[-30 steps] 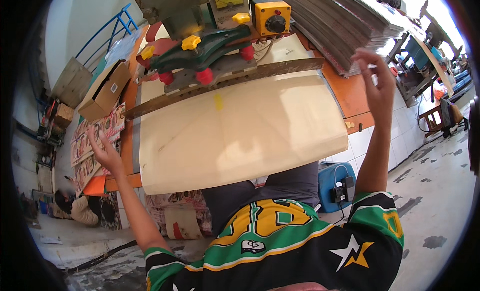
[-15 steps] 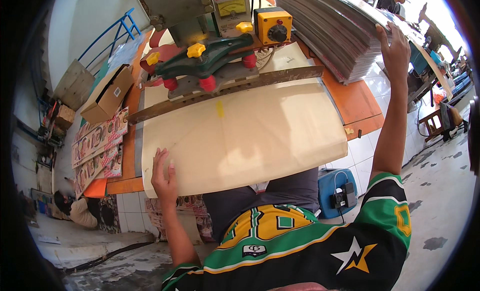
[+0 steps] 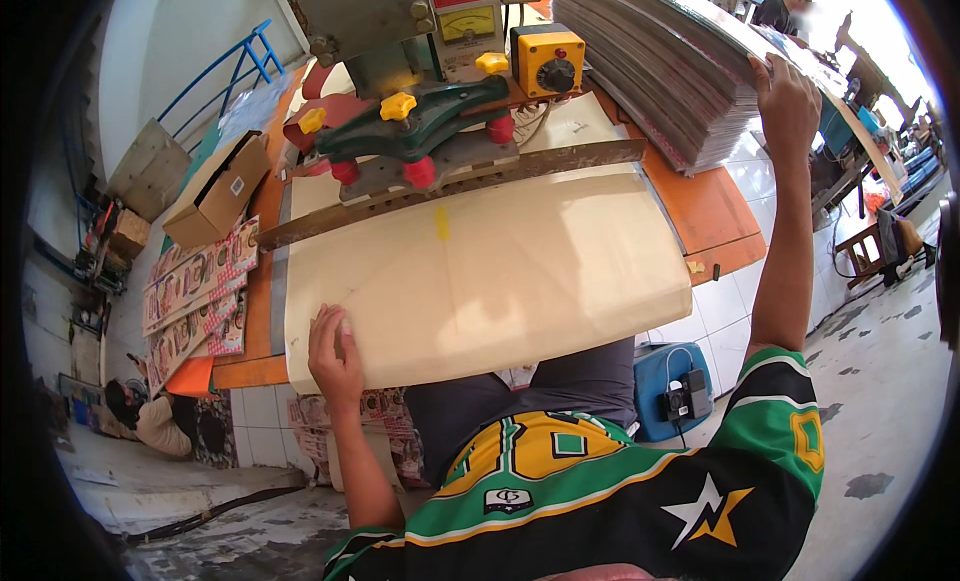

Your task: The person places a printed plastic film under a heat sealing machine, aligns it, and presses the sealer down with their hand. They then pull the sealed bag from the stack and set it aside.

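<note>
My left hand (image 3: 335,359) lies on the front left part of a cream sheet (image 3: 520,281), fingers flat and close together, holding nothing. The sheet covers the table in front of me and droops over its front edge. Up at the right, my right hand (image 3: 788,103) has its fingers bent over the near corner of a tall stack of flat sheets (image 3: 660,71), apparently pinching the top one. Its fingertips are partly hidden. Across the cream sheet's far side runs a long metal bar (image 3: 560,164), below a press with a dark green bracket (image 3: 440,123) and yellow knobs.
An orange tabletop (image 3: 715,216) surrounds the work. On the left are an open cardboard box (image 3: 215,189) and printed card sheets (image 3: 205,281). A yellow control box (image 3: 548,61) stands behind the bar. Below right is a blue container (image 3: 665,386) with plugs. Other people are farther off.
My right hand's fingers have bent more over the stack's corner. My left hand has shifted slightly right and down on the cream sheet, its fingers drawn closer together.
</note>
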Tool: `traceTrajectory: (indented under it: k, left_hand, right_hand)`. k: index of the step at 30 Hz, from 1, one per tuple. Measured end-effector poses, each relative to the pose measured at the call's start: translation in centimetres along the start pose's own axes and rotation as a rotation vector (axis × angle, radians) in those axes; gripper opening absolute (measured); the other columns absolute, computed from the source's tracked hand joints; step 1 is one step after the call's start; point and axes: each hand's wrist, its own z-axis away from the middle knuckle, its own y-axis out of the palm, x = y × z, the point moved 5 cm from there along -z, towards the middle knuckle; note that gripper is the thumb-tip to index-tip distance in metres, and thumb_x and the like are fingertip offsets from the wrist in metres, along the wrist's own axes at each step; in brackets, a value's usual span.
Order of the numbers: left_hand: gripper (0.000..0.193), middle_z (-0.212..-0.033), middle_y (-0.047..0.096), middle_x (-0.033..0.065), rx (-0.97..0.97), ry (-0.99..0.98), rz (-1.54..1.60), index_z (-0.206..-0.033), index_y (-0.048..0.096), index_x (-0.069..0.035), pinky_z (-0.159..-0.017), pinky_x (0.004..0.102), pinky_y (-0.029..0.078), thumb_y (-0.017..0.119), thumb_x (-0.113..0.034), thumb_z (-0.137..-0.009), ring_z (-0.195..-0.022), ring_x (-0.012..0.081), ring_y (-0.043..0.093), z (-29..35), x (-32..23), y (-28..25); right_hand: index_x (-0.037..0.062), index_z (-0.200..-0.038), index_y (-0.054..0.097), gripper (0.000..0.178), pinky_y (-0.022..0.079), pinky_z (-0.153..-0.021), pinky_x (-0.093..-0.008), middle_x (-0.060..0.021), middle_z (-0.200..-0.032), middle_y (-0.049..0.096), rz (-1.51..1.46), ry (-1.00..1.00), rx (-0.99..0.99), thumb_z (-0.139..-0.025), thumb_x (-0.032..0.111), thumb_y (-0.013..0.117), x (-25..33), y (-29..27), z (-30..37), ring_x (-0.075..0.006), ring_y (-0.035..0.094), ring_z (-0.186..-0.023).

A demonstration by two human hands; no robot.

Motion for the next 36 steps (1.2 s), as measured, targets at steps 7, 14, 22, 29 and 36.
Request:
traceTrajectory:
  k: [7,14,22,29,36]
  left_hand:
    - [0.024,-0.123,0.071,0.0182,-0.030,0.015,-0.024,-0.116,0.070,0.001,-0.112,0.0480,0.044,0.056,-0.007,-0.099,-0.128,0.0380,0.061,0.0,0.2,0.1]
    - [0.022,-0.122,0.071,0.0177,-0.041,0.021,-0.020,-0.113,0.071,0.002,-0.113,0.0483,0.043,0.057,-0.007,-0.099,-0.126,0.0375,0.062,0.1,0.4,0.1]
    - [0.023,-0.122,0.072,0.0165,-0.052,0.036,-0.046,-0.112,0.072,0.002,-0.113,0.0493,0.043,0.056,-0.009,-0.100,-0.124,0.0364,0.063,0.3,0.5,0.3]
    - [0.023,-0.121,0.072,0.0164,-0.054,0.038,-0.042,-0.112,0.072,0.002,-0.112,0.0489,0.044,0.056,-0.010,-0.100,-0.124,0.0365,0.063,0.3,0.5,0.2]
    - [0.022,-0.120,0.072,0.0159,-0.067,0.038,-0.049,-0.109,0.073,0.001,-0.111,0.0487,0.045,0.057,-0.009,-0.100,-0.122,0.0366,0.064,0.3,0.4,0.1]
  right_hand:
    - [0.0138,-0.115,0.070,0.022,0.051,-0.094,-0.0442,-0.0087,-0.111,0.075,-0.036,-0.060,-0.088,-0.100,0.028,0.062,0.7,-0.7,0.1,-0.0296,0.070,-0.107]
    - [0.0130,-0.115,0.070,0.020,0.051,-0.093,-0.0426,-0.0074,-0.116,0.073,-0.113,-0.010,-0.078,-0.098,0.022,0.064,1.5,-1.6,-0.2,-0.0278,0.068,-0.110]
    - [0.0115,-0.109,0.078,0.022,0.055,-0.090,-0.0381,-0.0089,-0.110,0.077,-0.367,-0.004,-0.189,-0.099,0.028,0.069,0.0,-2.3,0.6,-0.0274,0.074,-0.102]
    - [0.0121,-0.114,0.079,0.034,0.053,-0.085,-0.0331,-0.0083,-0.100,0.079,-0.569,0.226,-0.140,-0.097,0.041,0.072,-1.7,-0.7,-0.6,-0.0204,0.072,-0.092]
    - [0.0108,-0.110,0.080,0.033,0.050,-0.093,-0.0329,-0.0060,-0.107,0.078,-0.744,0.392,-0.163,-0.095,0.039,0.074,-1.8,-1.1,-1.0,-0.0183,0.070,-0.101]
